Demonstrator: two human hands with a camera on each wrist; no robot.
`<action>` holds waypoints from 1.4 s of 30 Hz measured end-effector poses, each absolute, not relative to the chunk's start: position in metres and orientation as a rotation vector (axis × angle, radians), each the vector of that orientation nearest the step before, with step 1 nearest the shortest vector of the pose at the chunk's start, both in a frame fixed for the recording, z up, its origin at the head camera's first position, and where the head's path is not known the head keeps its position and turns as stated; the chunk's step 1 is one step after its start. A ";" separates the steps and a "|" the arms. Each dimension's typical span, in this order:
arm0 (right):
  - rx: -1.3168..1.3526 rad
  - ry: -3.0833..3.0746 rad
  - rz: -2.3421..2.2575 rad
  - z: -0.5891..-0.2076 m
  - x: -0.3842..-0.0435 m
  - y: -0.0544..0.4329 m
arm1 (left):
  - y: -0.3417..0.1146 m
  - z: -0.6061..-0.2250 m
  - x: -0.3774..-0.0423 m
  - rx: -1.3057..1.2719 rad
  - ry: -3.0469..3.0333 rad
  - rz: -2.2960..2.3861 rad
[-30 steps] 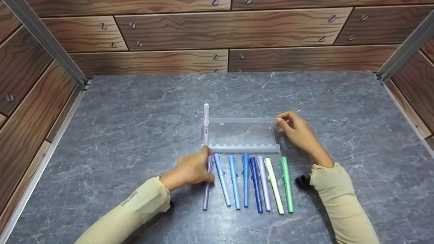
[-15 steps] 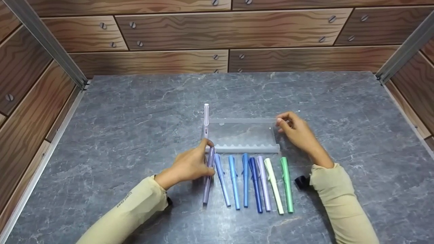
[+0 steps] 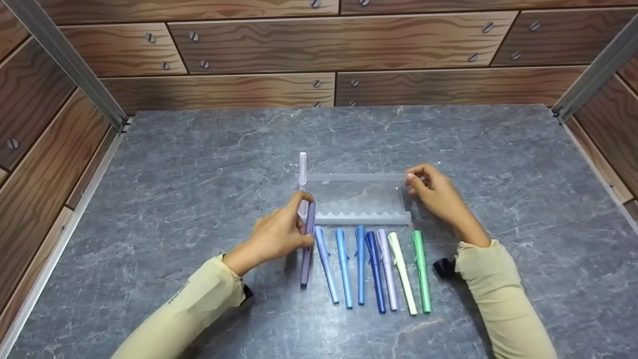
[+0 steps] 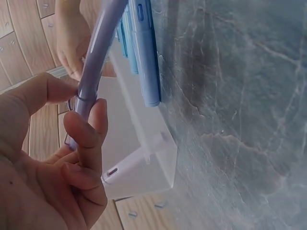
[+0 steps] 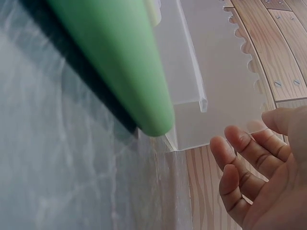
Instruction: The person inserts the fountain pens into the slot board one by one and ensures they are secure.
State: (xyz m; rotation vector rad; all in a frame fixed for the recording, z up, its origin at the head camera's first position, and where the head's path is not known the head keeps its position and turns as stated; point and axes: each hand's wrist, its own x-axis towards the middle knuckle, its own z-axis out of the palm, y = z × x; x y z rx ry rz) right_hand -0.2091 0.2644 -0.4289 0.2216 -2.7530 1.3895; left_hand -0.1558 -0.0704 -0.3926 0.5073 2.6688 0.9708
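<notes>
My left hand pinches a purple pen between thumb and fingers, just in front of the left end of a clear plastic pen stand. Seen from the left wrist, the pen slants up past the fingertips. One pale lilac pen rests in the stand's leftmost notch, partly hidden by the left hand. At the stand's upper right corner, my right hand holds the edge with thumb and fingertips. In the right wrist view this hand has its thumb at the notched edge.
In front of the stand lies a row of loose pens: several blue, a lilac pen, a pale green pen and a green pen. Wood-patterned walls enclose the marbled grey table behind and at the sides.
The left hand has lifted the purple pen off the table and carried it away from me, toward the stand. The right hand and stand have stayed in place.
</notes>
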 end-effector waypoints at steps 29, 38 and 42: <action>0.221 -2.755 1.422 -0.427 -0.210 0.263 | -0.065 -0.381 -0.166 0.522 2.983 1.032; 0.216 -2.776 1.372 -0.428 -0.210 0.265 | -0.057 -0.379 -0.174 0.609 3.077 1.008; 0.216 -2.778 1.359 -0.430 -0.210 0.265 | -0.056 -0.378 -0.176 0.603 3.101 1.002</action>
